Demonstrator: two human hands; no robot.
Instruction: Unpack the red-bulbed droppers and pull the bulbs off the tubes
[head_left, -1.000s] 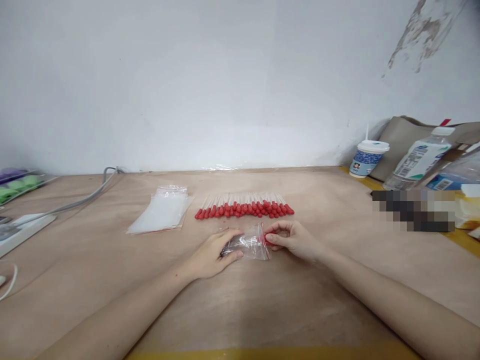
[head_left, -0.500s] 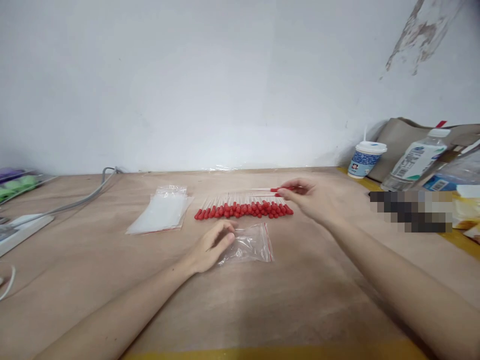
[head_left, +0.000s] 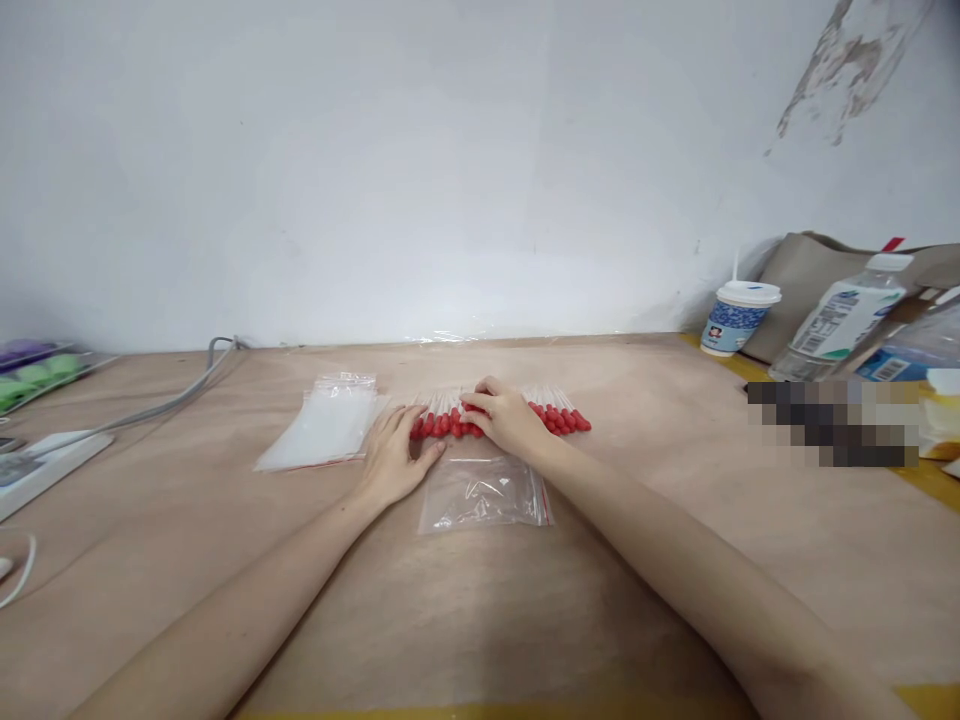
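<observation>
Both arms point(head_left: 262, 590) extend forward, left grip point(head_left: 394, 460) spread, right grip point(head_left: 504, 418) bent.

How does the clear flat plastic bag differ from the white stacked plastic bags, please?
The clear flat plastic bag looks see-through; the white stacked plastic bags look milky. The clear bag is red-edged at right; the white stack is red-edged along its near side. Both lie on the brown tabletop.

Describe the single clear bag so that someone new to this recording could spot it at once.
On the brown table, find the row of red-tipped sticks around the middle. The clear bag lies on the near side of that row. Unlike the whitish stack of bags farther left, it lies by itself and the tabletop shows through it.
</observation>
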